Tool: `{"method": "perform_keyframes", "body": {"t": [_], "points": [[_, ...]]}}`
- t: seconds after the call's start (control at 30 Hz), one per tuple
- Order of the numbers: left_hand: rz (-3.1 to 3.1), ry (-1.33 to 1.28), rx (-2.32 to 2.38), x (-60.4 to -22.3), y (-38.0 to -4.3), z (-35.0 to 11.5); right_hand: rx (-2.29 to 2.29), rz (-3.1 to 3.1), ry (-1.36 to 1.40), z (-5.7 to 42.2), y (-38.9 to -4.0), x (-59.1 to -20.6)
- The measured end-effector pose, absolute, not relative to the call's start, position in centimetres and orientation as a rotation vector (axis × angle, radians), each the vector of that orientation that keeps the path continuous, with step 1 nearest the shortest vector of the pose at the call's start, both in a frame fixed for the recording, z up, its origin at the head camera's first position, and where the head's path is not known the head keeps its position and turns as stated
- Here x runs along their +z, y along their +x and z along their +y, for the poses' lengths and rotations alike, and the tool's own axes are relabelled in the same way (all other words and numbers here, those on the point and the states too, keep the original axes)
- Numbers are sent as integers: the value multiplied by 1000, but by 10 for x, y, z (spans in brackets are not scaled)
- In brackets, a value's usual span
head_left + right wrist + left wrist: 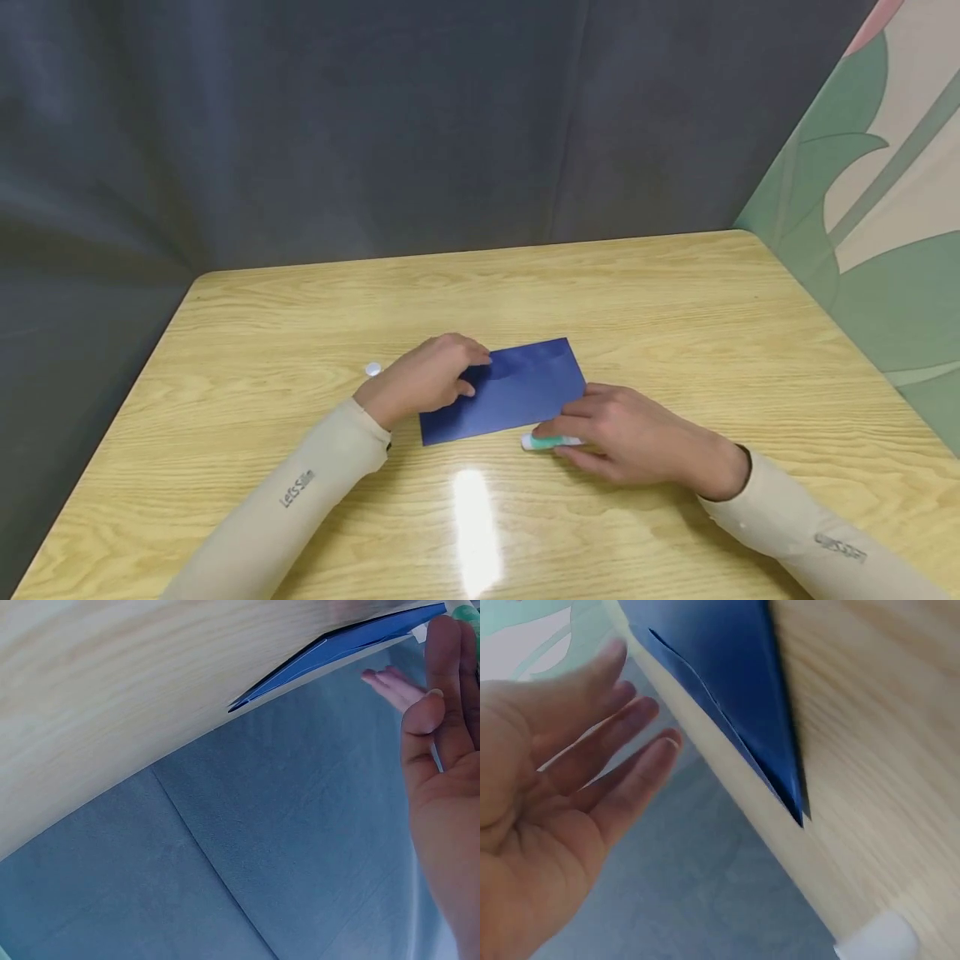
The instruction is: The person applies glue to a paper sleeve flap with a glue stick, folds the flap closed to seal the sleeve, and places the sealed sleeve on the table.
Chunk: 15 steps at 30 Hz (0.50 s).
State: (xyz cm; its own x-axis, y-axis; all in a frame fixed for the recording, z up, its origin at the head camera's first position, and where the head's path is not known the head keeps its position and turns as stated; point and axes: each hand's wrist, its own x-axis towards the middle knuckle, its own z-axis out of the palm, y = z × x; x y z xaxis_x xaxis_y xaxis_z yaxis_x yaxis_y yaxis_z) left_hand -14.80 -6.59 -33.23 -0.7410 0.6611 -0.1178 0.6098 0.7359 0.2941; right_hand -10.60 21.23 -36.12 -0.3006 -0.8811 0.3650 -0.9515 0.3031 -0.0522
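A dark blue envelope (517, 387) lies flat on the table, slightly slanted. In the left wrist view, the envelope (720, 667) shows its flap edge standing a little away from the body. My left hand (427, 375) is over the envelope's left part, fingers loosely bent, holding nothing. Thumb and fingers of my right hand (622, 433) grip a white and green glue stick (547, 442) beside the envelope's near right corner. The stick's right end is hidden by the hand. In the right wrist view, only a bit of the glue stick (466, 615) shows behind the fingers.
A small white cap (372, 367) sits on the table left of the envelope, behind the left wrist. The wooden table (300, 317) ends at a dark curtain (375, 125) at the back. A leaf-patterned cloth (885, 208) hangs along the right side.
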Motion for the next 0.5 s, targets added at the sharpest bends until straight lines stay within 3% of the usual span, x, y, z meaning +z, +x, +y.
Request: {"method": "perform_keyframes", "body": {"t": [0.5], "points": [[2531, 945, 65, -343, -138, -62, 351, -2321, 1663, 211, -106, -363]]}}
